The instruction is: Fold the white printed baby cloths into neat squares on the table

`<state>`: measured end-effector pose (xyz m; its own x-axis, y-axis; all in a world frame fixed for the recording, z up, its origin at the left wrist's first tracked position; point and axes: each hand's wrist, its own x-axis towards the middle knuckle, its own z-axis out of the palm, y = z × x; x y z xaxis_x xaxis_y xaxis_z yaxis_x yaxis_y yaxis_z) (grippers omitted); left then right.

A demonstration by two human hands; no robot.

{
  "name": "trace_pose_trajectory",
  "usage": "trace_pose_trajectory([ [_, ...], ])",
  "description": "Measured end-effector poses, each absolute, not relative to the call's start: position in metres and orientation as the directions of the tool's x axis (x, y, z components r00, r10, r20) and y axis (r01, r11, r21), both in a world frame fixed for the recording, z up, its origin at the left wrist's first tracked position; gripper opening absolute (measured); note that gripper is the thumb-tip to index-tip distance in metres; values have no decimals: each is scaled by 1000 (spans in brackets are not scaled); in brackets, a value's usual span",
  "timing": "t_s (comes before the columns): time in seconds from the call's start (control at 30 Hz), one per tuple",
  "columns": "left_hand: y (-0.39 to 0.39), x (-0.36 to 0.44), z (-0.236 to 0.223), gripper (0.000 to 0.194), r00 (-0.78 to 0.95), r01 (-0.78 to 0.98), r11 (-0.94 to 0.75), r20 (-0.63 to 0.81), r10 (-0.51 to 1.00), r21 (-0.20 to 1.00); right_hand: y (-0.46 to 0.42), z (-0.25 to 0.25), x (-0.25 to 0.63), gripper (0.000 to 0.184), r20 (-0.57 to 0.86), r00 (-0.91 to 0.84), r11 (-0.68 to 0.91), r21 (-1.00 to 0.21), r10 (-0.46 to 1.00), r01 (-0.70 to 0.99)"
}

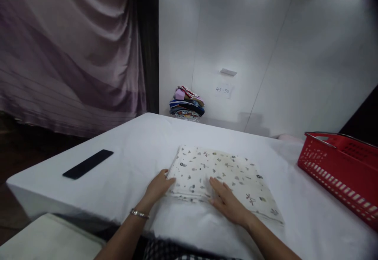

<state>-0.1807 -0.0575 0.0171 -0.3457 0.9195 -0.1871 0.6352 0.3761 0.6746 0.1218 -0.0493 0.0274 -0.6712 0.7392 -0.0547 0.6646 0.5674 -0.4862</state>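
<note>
A folded white cloth (218, 169) printed with small grey, brown and green motifs lies on a white-covered table (132, 142). At the cloth's near left corner is my left hand (159, 186), its thumb on top and its fingers at the side edge, closed on the layers. A silver bracelet (139, 213) circles the left wrist. My right hand (228, 203) rests flat on the cloth near its front edge, fingers stretched out. Several layers show along the front fold.
To the right stands a red plastic basket (339, 169) with a metal handle. A dark flat strip (88, 164) lies at the left. Beyond the table is a stack of folded fabrics (187, 104) by the white wall. A pale stool or box top (50, 238) sits low at front left.
</note>
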Motion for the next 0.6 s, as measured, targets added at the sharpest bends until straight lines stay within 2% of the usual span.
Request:
trace_pose_trajectory([
  [0.13, -46, -185, 22, 57, -305, 688, 359, -197, 932, 630, -28, 33, 99, 67, -47, -624, 553, -418, 780, 721],
  [0.23, -43, -184, 24, 49, -287, 733, 359, -216, 933, 578, -20, 19, 83, 67, -76, -622, 570, -323, 780, 755],
  [0.33, -44, -183, 24, 41, -272, 777, 341, -207, 940, 529, -21, 5, 77, 63, -54, -642, 606, -277, 765, 746],
  [0.47, -47, -179, 23, 35, -291, 801, 343, -183, 939, 490, -21, 5, 81, 63, -77, -646, 598, -309, 760, 740],
  [0.6, -49, -176, 24, 33, -331, 788, 365, -159, 930, 497, -10, 19, 86, 66, -151, -664, 554, -436, 732, 710],
])
